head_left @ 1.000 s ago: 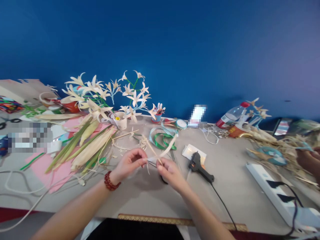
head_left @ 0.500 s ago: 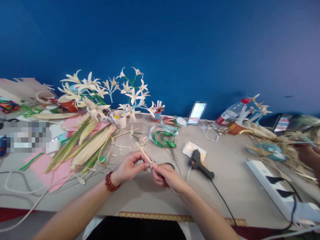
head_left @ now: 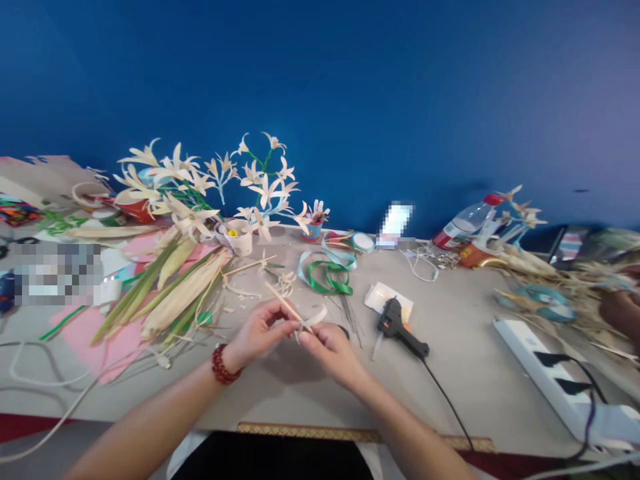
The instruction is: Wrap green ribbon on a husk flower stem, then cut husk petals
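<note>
My left hand [head_left: 263, 333], with a red bead bracelet [head_left: 223, 365] at the wrist, pinches a thin pale stick [head_left: 280, 300] that points up and left. Closed at the stick's lower end, my right hand [head_left: 327, 350] meets the left fingertips. A curled cream strip [head_left: 317, 315], like corn husk, arches from between the fingers above my right hand. How the strip is fixed to the stick is hidden by the fingers. Cream scraps [head_left: 286, 283] lie just beyond the hands.
Corn husks [head_left: 175, 303] lie to the left, near husk flowers [head_left: 267, 190] in cups. Green ribbon [head_left: 327, 283] is ahead. A glue gun [head_left: 397, 327] rests right, with its cord running to the table edge. Farther right are a power strip [head_left: 533, 373] and another person's hand [head_left: 620, 313].
The cream strip now shows curled above my right hand, where it was hidden before. My right fingers have shifted slightly, and the stick has moved a little up and left.
</note>
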Available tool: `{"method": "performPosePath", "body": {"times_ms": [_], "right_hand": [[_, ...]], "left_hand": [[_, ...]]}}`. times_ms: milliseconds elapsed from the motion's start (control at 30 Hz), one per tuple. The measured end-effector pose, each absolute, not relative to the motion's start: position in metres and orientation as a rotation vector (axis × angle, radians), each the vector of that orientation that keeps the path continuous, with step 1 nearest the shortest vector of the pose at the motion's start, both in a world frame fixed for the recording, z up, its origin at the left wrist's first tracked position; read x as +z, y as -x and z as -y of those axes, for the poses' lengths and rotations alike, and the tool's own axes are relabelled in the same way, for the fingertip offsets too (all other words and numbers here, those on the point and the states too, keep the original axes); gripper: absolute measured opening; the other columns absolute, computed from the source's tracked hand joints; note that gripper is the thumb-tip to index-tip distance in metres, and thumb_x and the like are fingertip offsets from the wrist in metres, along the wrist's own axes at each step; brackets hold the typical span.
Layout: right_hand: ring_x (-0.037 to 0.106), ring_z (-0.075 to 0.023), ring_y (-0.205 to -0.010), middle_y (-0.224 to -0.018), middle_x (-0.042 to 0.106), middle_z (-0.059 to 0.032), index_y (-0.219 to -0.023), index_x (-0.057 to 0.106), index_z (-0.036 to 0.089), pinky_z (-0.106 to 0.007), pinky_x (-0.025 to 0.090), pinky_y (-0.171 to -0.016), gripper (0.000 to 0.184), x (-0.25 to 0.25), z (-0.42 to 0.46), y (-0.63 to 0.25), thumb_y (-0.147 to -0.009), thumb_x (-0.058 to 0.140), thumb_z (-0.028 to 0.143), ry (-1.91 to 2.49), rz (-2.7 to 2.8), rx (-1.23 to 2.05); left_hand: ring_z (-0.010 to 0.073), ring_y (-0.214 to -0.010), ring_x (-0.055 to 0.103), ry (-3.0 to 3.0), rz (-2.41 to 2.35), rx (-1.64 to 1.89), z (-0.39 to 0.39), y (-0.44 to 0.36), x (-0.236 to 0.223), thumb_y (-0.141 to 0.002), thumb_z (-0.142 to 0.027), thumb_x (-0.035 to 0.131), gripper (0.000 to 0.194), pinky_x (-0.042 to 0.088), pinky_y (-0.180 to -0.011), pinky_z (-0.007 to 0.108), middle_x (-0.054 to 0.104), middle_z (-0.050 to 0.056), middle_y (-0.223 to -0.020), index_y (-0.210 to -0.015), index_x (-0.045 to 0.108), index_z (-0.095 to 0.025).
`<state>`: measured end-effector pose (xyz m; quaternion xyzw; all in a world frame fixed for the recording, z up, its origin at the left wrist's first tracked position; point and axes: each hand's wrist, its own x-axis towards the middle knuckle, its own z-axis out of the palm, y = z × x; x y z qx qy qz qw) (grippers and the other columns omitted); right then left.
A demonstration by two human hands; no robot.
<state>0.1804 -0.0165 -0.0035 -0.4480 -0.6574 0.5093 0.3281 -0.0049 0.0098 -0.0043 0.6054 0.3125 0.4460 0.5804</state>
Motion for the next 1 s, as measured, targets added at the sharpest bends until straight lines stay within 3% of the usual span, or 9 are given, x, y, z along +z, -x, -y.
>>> {"method": "performPosePath", "body": {"times_ms": [167,233,400,633,733,833,1000], "right_hand": [[0.035,-0.0101,-0.052,-0.054,0.036,0.0036,-0.055,0.042,0.018,-0.024,0.025,-0.051,0.055,-0.007,0.019,-0.174,-0.092,0.039,0.059,1.208,1.754,1.235],[0.033,-0.0094,-0.049,-0.050,0.037,0.0042,-0.054,0.041,0.019,-0.023,0.025,-0.048,0.056,-0.005,0.018,-0.175,-0.090,0.041,0.062,1.119,1.633,1.449],[0.017,-0.0058,-0.037,-0.041,0.024,0.0102,-0.053,0.037,0.020,-0.021,0.011,-0.038,0.054,0.007,0.017,-0.183,-0.086,0.052,0.060,0.807,1.132,2.131],[0.010,-0.0045,-0.033,-0.037,0.020,0.0107,-0.048,0.031,0.020,-0.017,0.010,-0.033,0.059,0.016,0.007,-0.208,-0.087,0.047,0.062,0.371,0.826,2.468],[0.009,-0.0054,-0.034,-0.039,0.018,0.0111,-0.051,0.033,0.021,-0.017,0.012,-0.033,0.059,0.016,0.002,-0.215,-0.088,0.039,0.068,0.458,0.917,2.327],[0.014,-0.0073,-0.038,-0.044,0.024,0.0103,-0.064,0.046,0.020,-0.020,0.016,-0.037,0.059,0.019,-0.003,-0.219,-0.086,0.032,0.073,0.844,1.194,1.882],[0.052,-0.0154,-0.062,-0.067,0.057,0.0014,-0.090,0.057,0.022,-0.024,0.034,-0.056,0.029,0.026,-0.009,-0.225,-0.094,0.043,0.047,1.560,1.888,0.848]], "left_hand": [[0.0117,-0.066,0.055,-1.451,-0.656,1.032,-0.006,0.002,-0.007,-0.086,-0.028,0.062,0.015,0.047,-0.061,0.024,0.059,0.004,-0.080,-0.084,0.062,-0.013],[0.0113,-0.066,0.055,-1.442,-0.636,1.005,-0.007,0.004,-0.008,-0.086,-0.027,0.063,0.014,0.047,-0.061,0.024,0.059,0.004,-0.079,-0.084,0.062,-0.013],[0.0112,-0.065,0.056,-1.378,-0.628,0.988,-0.011,0.007,-0.005,-0.082,-0.027,0.066,0.016,0.048,-0.061,0.024,0.060,0.003,-0.078,-0.079,0.060,-0.013],[0.0094,-0.059,0.054,-1.268,-0.671,1.014,-0.019,0.010,-0.003,-0.078,-0.027,0.071,0.018,0.044,-0.058,0.022,0.059,0.000,-0.069,-0.076,0.060,-0.013],[0.0091,-0.058,0.054,-1.201,-0.663,1.014,-0.022,0.010,-0.007,-0.078,-0.027,0.072,0.018,0.044,-0.058,0.021,0.059,0.000,-0.069,-0.077,0.060,-0.013],[0.0089,-0.058,0.054,-1.121,-0.626,1.044,-0.023,0.010,-0.011,-0.079,-0.027,0.071,0.017,0.043,-0.057,0.021,0.061,0.001,-0.070,-0.078,0.060,-0.013],[0.0094,-0.060,0.054,-1.021,-0.564,1.078,-0.021,0.011,-0.008,-0.080,-0.025,0.070,0.015,0.041,-0.058,0.022,0.063,0.002,-0.073,-0.079,0.060,-0.014]]}}
